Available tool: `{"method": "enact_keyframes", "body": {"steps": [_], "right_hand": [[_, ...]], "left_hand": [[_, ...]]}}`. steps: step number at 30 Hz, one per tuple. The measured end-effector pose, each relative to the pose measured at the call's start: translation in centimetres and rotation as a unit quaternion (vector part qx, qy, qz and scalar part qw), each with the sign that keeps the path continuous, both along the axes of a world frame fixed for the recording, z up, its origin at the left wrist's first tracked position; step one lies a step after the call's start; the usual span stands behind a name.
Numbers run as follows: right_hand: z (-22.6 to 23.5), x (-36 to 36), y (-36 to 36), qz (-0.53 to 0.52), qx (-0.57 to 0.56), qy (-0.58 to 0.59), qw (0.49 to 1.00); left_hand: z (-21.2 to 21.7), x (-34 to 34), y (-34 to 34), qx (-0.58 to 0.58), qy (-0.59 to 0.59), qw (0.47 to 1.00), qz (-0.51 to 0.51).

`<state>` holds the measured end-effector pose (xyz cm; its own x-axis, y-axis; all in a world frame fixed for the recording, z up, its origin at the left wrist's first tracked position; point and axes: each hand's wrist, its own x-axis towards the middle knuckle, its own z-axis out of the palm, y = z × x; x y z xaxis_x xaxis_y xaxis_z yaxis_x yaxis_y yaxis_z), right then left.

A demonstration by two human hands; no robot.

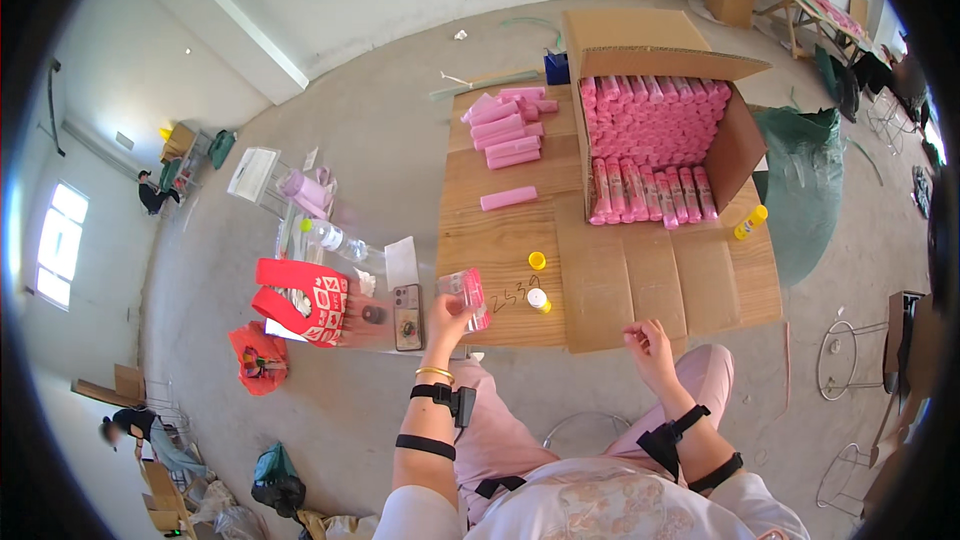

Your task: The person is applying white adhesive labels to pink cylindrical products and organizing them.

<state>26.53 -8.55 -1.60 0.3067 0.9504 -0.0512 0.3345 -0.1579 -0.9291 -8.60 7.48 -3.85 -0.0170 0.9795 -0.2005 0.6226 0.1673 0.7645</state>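
My left hand (453, 318) is closed on a stack of clear-and-pink printed labels (474, 297) at the table's front left edge. My right hand (652, 348), empty as far as I can see, hovers with loosely curled, parted fingers by the front edge of a flat cardboard flap (655, 285). Between the hands stands an uncapped glue stick (539, 301), white-topped with a yellow body. Its yellow cap (537, 261) lies just beyond. A single pink roll (509, 199) rests farther back, and several more pink rolls (505, 130) are heaped behind it.
An open cardboard box (735, 145) full of labelled pink rolls (655, 195) stands at the back right. Another yellow glue stick (750, 223) lies beside it. Left of the wooden table (490, 240) are a phone (408, 317), a water bottle (340, 240) and a red bag (325, 300).
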Motion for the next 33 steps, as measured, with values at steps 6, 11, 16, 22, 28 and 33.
{"method": "enact_keyframes", "body": {"steps": [6, 11, 16, 22, 28, 33], "right_hand": [[0.2, -0.5, -0.1, 0.02, -0.007, 0.002, 1.0], [0.0, -0.7, -0.7, 0.029, -0.014, -0.006, 0.999], [-0.2, -1.0, -1.1, 0.042, -0.022, -0.006, 0.999], [-0.2, -0.8, -1.4, 0.053, -0.021, -0.012, 0.998], [-0.4, -0.8, -1.4, 0.053, -0.027, -0.014, 0.998], [-1.1, -0.7, -1.6, 0.054, -0.028, -0.014, 0.998]], "left_hand": [[0.8, -0.4, -0.8, 0.257, 0.056, 0.963, -0.058], [3.5, 3.9, -1.9, 0.233, 0.24, 0.939, -0.077], [3.1, 3.8, -1.9, 0.212, 0.2, 0.956, -0.041], [1.9, 1.8, -1.5, 0.186, 0.118, 0.975, -0.032], [2.3, 2.0, -1.7, 0.221, 0.159, 0.96, -0.067], [3.2, 4.2, -2.3, 0.233, 0.202, 0.95, -0.045]]}}
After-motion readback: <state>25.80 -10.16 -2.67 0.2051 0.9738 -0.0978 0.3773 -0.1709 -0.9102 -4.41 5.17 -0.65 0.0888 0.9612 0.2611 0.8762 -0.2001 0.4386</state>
